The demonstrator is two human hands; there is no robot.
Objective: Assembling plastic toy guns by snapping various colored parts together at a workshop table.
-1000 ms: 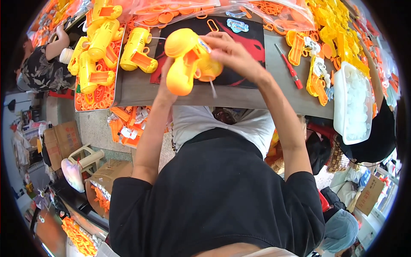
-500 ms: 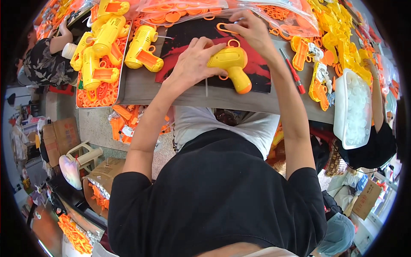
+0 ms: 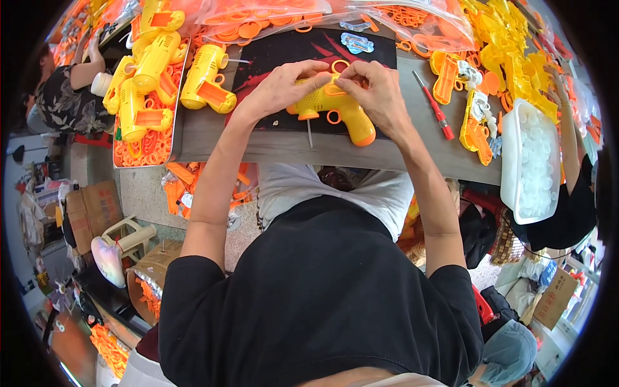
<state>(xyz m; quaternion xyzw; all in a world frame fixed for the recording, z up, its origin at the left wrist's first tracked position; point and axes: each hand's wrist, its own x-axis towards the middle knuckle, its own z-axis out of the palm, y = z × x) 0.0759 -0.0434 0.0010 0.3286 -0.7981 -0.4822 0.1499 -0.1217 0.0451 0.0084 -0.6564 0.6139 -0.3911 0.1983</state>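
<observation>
A yellow toy gun (image 3: 351, 119) with an orange-tipped grip lies on its side over the dark red-and-black mat (image 3: 284, 46). Orange rings stick out at its top and underside, and a thin pale rod hangs from its body. My left hand (image 3: 284, 90) is closed on the gun's body from the left. My right hand (image 3: 374, 90) pinches at the gun's upper edge, fingertips close to the left thumb. Part of an orange loop-shaped piece (image 3: 364, 83) shows at the right fingers; the rest is hidden.
More yellow toy guns (image 3: 205, 77) lie left of the mat, some piled on a metal tray (image 3: 173, 138) of orange parts. Blue stickers (image 3: 356, 42) lie at the back. A red screwdriver (image 3: 437, 109), gun halves (image 3: 477, 132) and a white bin (image 3: 512, 161) of clear pieces are on the right.
My right hand has come down from the back of the mat to the gun with the orange loop-shaped piece, uncovering the blue stickers. The gun has shifted and turned slightly in my left hand.
</observation>
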